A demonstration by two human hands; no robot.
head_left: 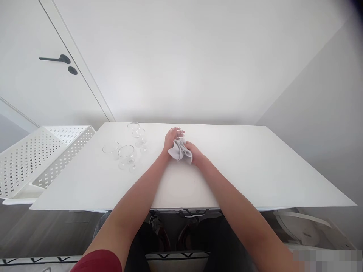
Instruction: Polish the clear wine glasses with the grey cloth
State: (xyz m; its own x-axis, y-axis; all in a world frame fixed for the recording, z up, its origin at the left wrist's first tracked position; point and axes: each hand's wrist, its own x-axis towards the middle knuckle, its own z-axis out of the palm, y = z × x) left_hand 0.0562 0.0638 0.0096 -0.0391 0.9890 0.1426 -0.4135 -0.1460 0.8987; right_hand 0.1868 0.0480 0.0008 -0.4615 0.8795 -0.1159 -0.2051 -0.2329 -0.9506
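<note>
Over the middle of the white table (241, 170), my left hand (169, 140) curls around a clear glass (179, 132); its rim shows between the fingers. My right hand (195, 152) grips a crumpled light grey cloth (180, 150) against the lower part of that glass. The cloth and hands hide most of the glass, including any stem. To the left, several clear stemmed glasses stand apart from my hands, among them a nearer one (126, 152) and a farther one (138, 133).
A white perforated rack (19, 166) stands beyond the table's left edge. Behind the table rises a white wall (181, 68), with a door handle (55, 59) at the upper left. My legs are under the front edge, and a round pale object (297, 230) sits low at the right.
</note>
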